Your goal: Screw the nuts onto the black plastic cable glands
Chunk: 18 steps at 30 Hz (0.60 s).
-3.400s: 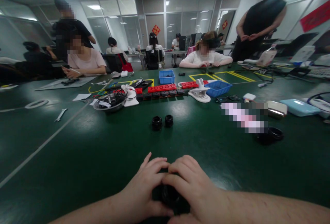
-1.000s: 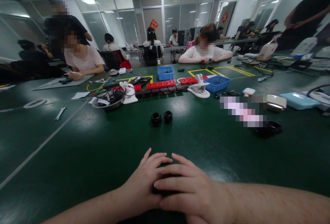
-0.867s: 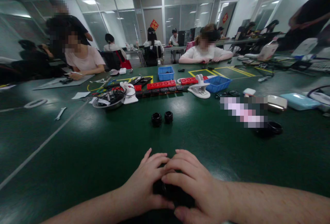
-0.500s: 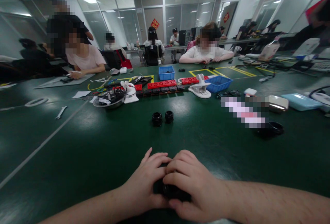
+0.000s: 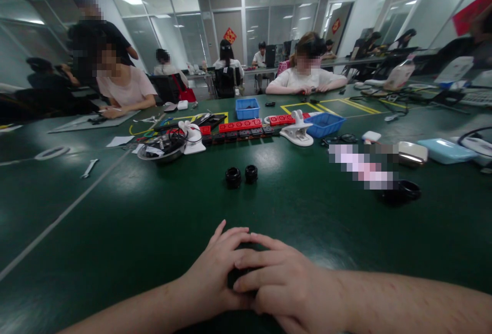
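Note:
Near the table's front edge, my left hand (image 5: 215, 267) is closed around the side of a dark black part (image 5: 235, 275). From the right, my right hand (image 5: 294, 285) curls its fingers over the same part, and its fingertips meet those of my left hand. Most of the part is covered, so its exact kind cannot be made out. Ahead of my hands, two black ring-shaped plastic parts (image 5: 233, 177) stand side by side on the green table (image 5: 161, 221), the right one a little smaller.
Farther off are a metal bowl (image 5: 161, 152) of small items, white clamps (image 5: 296, 131), red strips (image 5: 240, 125) and blue bins (image 5: 325, 125). A black ring-like dish (image 5: 403, 192) lies right; a wrench (image 5: 89, 168) lies left. Several people sit across the table and beyond.
My right hand has turned over the black part, its fingers now stretched farther left and its thumb tucked lower. The black part shows less. My left hand stays put.

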### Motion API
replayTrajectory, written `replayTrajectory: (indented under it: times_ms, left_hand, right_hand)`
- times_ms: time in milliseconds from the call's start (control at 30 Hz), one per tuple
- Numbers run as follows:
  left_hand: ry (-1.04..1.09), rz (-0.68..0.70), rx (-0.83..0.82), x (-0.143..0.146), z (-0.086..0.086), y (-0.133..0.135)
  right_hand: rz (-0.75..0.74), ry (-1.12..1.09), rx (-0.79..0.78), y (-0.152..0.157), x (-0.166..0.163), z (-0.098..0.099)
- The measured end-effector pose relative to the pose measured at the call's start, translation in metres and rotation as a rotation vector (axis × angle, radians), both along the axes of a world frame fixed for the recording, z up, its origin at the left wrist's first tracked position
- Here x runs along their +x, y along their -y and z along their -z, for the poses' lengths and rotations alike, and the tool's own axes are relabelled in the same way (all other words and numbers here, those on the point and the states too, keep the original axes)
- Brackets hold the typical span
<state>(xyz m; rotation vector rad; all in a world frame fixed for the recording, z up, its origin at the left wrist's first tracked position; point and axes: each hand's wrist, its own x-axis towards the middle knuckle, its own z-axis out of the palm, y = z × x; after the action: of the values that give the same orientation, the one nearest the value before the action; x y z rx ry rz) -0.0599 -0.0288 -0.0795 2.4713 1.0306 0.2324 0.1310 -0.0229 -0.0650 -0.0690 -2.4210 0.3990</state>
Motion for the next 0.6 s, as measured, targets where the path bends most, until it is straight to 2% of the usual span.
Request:
replayTrajectory:
  times_ms: [200,300,400,600]
  left_hand:
    - [0.006,0.006,-0.004,0.000,0.003,0.000]
    - [0.011,-0.010,-0.005,-0.002,0.005,0.000]
    - [0.011,0.004,-0.023,-0.003,0.004,0.000]
    - [0.004,0.009,-0.034,-0.003,0.000,0.000]
  right_hand:
    - [-0.032,0.009,0.091,0.001,0.002,0.000]
    - [0.027,0.087,0.060,0.004,0.009,-0.008]
    - [0.112,0.030,0.007,0.006,0.013,-0.013]
    - [0.278,-0.097,-0.114,0.005,0.007,-0.004]
